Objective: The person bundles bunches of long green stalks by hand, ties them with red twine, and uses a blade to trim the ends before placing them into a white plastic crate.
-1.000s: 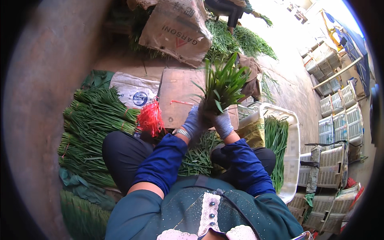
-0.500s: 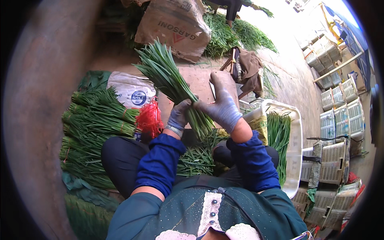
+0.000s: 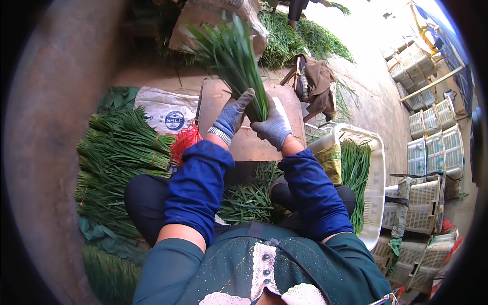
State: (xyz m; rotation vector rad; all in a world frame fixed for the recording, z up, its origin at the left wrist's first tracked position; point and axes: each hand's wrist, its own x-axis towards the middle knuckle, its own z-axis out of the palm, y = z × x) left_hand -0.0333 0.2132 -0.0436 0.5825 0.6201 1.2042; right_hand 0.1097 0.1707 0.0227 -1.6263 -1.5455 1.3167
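Note:
A bunch of green garlic chives point(image 3: 235, 58) stands upright between my two gloved hands, its leaf tips pointing away from me and slightly blurred. My right hand point(image 3: 273, 128) is closed round the lower end of the bunch. From the other side my left hand point(image 3: 233, 116) grips it too, fingers bent against the stalks. Both hands are over a low wooden board point(image 3: 254, 147) in front of my knees. Loose chives point(image 3: 247, 201) lie between my legs below the board. The cut ends are hidden by my right hand.
Tied chive bundles point(image 3: 124, 147) are stacked at my left, beside red plastic ties point(image 3: 186, 141) and a white sack point(image 3: 165, 109). At right stands a white crate point(image 3: 375, 188) holding chives. A stool with brown cloth point(image 3: 319, 84) is beyond; stacked crates point(image 3: 424, 203) line the far right.
The bunch has swung more upright and shifted right, its lower end lifted off my lap side. My right hand, with fingers stretched out before, now wraps round the stalks.

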